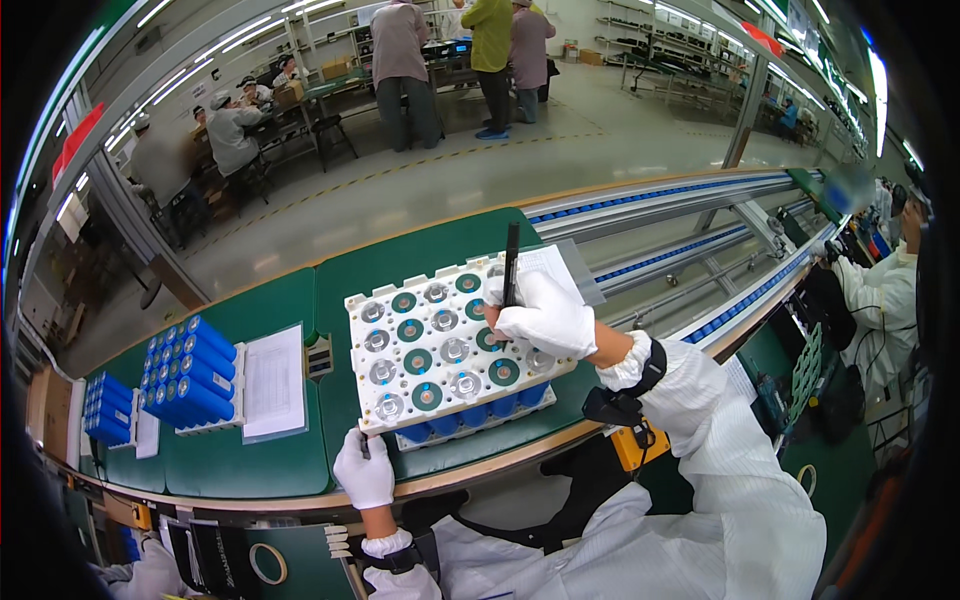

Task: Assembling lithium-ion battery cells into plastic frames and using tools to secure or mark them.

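Observation:
A battery module (434, 343) stands on the green work table in front of me. Its white plastic holder caps rows of blue cylindrical cells, some topped with green rings and others with bare metal ends. My right hand (546, 318), in a white glove, is closed round a black marker pen (512, 265) held upright over the module's right part. The pen's lower tip is hidden by the hand. At the module's near left corner, my gloved left hand (364, 472) has its thumb and fingers closed on the holder's edge.
Two more groups of blue cells (190, 375) (108, 408) stand on the left of the table, with paper sheets (274, 382) beside them. Another sheet (555, 268) lies behind the module. A roller conveyor (670, 210) runs off right. A co-worker (880, 300) sits at far right.

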The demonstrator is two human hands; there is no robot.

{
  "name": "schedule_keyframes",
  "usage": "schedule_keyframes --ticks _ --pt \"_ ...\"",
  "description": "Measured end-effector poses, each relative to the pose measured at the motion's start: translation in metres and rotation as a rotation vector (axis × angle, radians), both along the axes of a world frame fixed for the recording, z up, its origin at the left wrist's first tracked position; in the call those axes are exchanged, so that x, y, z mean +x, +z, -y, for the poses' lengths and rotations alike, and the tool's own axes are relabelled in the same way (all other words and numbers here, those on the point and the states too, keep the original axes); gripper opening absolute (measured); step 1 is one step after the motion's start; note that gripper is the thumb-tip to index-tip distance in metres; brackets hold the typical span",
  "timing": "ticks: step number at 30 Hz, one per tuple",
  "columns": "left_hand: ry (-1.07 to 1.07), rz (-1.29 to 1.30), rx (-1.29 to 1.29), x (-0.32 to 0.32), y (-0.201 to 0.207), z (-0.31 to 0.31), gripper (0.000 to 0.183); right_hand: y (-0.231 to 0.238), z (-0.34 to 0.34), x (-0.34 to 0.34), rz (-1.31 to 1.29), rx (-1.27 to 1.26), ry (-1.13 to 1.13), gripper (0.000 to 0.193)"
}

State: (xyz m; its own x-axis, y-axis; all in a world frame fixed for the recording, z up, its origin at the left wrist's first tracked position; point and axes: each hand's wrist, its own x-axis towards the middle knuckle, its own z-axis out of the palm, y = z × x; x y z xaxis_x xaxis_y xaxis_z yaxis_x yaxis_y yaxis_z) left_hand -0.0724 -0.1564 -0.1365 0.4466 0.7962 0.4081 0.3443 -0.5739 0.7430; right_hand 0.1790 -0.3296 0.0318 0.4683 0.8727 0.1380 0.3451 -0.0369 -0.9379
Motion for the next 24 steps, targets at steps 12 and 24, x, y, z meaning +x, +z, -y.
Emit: schedule_keyframes --ticks 12,24 --pt "0.104 -0.184 0.2 0.0 0.012 0.007 0.032 -0.046 -0.01 0.012 0.418 0.194 -0.227 0.022" --pt "0.029 0.026 0.064 0.025 -0.007 0.003 0.03 -0.016 0.026 0.001 0.03 0.114 -0.408 0.007"
